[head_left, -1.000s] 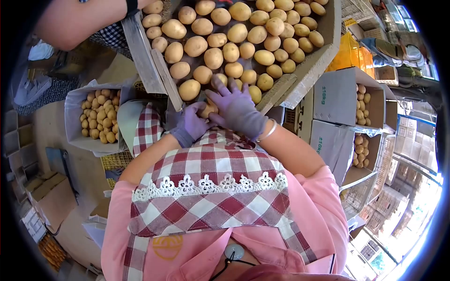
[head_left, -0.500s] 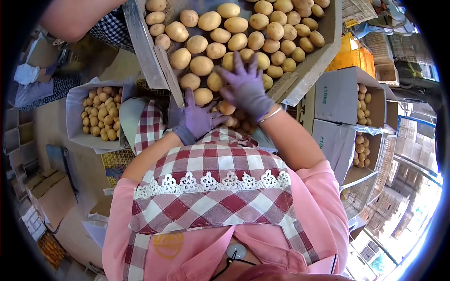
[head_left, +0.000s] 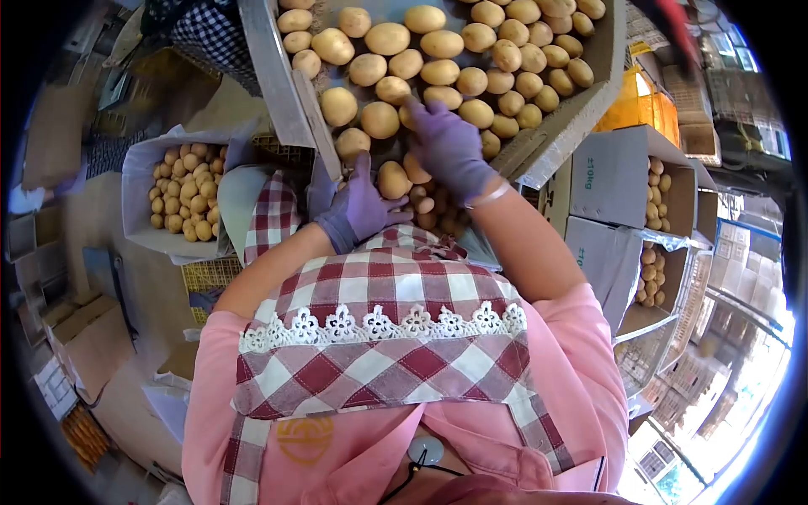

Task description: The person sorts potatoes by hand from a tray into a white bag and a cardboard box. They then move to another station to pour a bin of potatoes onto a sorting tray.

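Round yellow potatoes (head_left: 380, 120) lie spread over a sloping tray with wooden sides (head_left: 562, 126) at the top. My right hand (head_left: 450, 151), in a purple-grey glove, reaches over the tray's lower opening, fingers apart on and beside potatoes. Near the opening's left side is my left hand (head_left: 360, 204), gloved too, its fingers spread next to a potato (head_left: 393, 180) at the mouth. Below and between both hands, more potatoes (head_left: 429, 217) sit in a container whose edges are mostly hidden.
At the left stands a lined box of potatoes (head_left: 187, 192) above a yellow crate (head_left: 212, 284). Two grey cartons (head_left: 608, 178) with potatoes are at the right, near an orange crate (head_left: 644, 105). Part of another person (head_left: 210, 38) shows at the upper left.
The view has shifted slightly. My right hand's fingers are less spread, and potatoes have moved down toward the tray's mouth. The other person's arm has left the upper left.
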Demonstrator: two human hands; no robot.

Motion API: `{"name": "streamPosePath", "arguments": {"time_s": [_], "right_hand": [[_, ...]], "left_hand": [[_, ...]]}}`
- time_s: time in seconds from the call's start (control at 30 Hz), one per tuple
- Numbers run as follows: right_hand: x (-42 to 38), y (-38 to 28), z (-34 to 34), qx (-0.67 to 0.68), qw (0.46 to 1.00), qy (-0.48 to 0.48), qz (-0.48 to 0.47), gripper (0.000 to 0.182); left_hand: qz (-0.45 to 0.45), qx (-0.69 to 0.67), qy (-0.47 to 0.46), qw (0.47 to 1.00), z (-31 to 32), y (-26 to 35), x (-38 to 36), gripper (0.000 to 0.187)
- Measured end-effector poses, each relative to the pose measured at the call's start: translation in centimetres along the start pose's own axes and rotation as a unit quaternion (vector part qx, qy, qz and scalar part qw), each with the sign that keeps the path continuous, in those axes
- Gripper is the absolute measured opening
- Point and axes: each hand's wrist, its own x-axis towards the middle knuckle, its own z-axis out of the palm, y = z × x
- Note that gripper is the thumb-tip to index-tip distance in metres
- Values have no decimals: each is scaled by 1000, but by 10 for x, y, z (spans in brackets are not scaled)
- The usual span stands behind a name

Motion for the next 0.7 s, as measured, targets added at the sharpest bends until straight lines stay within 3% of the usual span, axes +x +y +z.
{"name": "streamPosePath", "arguments": {"time_s": [0.03,0.07,0.1,0.13,0.2,0.3,0.33,0.37,0.4,0.43,0.47,0.5,0.53,0.57,0.6,0.63,0.7], "right_hand": [[9,-6,19,-30,999,38,7,49],[16,-6,35,-60,995,76,15,44],[23,-5,30,-32,998,52,18,43],[26,-2,22,-3,999,29,20,41],[14,10,8,134,990,44,-15,45],[-30,45,-26,198,943,261,-60,50],[-48,72,-37,187,915,347,-85,51],[-79,88,-61,228,910,346,22,47],[-101,145,-55,178,886,427,46,45],[-132,184,-65,285,842,444,113,49],[-166,229,-78,101,852,492,144,52],[-207,270,-87,53,839,486,241,50],[-236,288,-97,-53,829,413,373,49],[-265,305,-106,-159,804,306,485,48],[-265,308,-109,-146,803,361,452,48],[-260,312,-105,-165,832,396,352,47],[-188,239,-108,-163,866,454,130,45]], "left_hand": [[43,70,16,996,-8,-6,9,90],[35,45,43,997,7,-1,4,91],[29,18,70,997,23,4,-2,93],[-29,-103,109,988,56,20,-19,94],[-29,-96,126,987,63,23,-20,95],[-59,-63,34,996,49,31,-15,95],[10,2,1,1000,53,28,-19,94],[81,66,-31,994,61,23,-28,92],[86,51,-30,995,61,23,-28,92],[92,35,-29,995,61,22,-28,92],[31,-60,3,998,55,24,-18,93],[-30,-154,35,987,50,25,-8,95],[-91,-248,65,962,48,25,-3,96],[-56,-173,64,981,54,22,-7,98],[-55,-151,73,984,61,25,-10,92],[-56,-126,82,987,67,29,-15,86],[-57,-84,81,992,69,29,-14,83]]}}
